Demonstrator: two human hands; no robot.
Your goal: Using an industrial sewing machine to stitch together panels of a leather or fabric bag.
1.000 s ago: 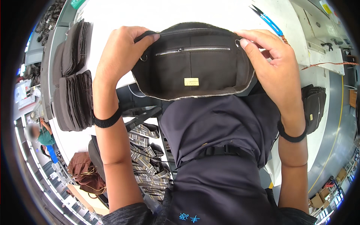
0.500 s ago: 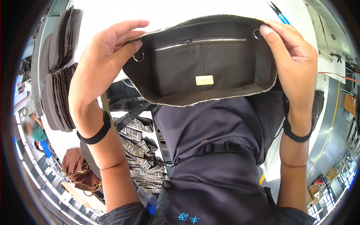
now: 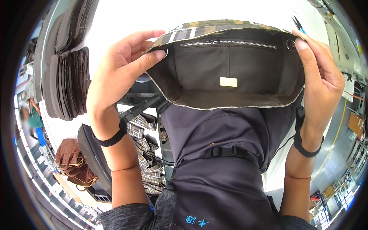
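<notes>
Between my hands hangs a bag body (image 3: pixel 203 69), its wide mouth facing me. Its dark lining has a silver zipper (image 3: pixel 245 43), a centre seam and a small yellow label (image 3: pixel 229 81). Plaid fabric in grey, white and tan shows on the outside beyond the far rim. My left hand (image 3: pixel 130 61) pinches the left end of the rim, thumb inside by a metal ring. The right end is gripped by my right hand (image 3: pixel 320 65), its thumb beside another metal ring (image 3: pixel 290 45). Raw, pale edges run along the near rim.
Stacks of dark fabric pieces (image 3: pixel 67 82) lie at the left of the white table (image 3: pixel 134 15). Below, plaid pieces (image 3: pixel 147 165) are piled near a brown bag (image 3: pixel 74 161). A blue-handled tool (image 3: pixel 299 26) lies at far right. Another person (image 3: pixel 33 119) is off to the left.
In the picture, both hands and the bag have shifted right. The bag has tipped, so more plaid outside shows past the far rim. Both hands keep their hold.
</notes>
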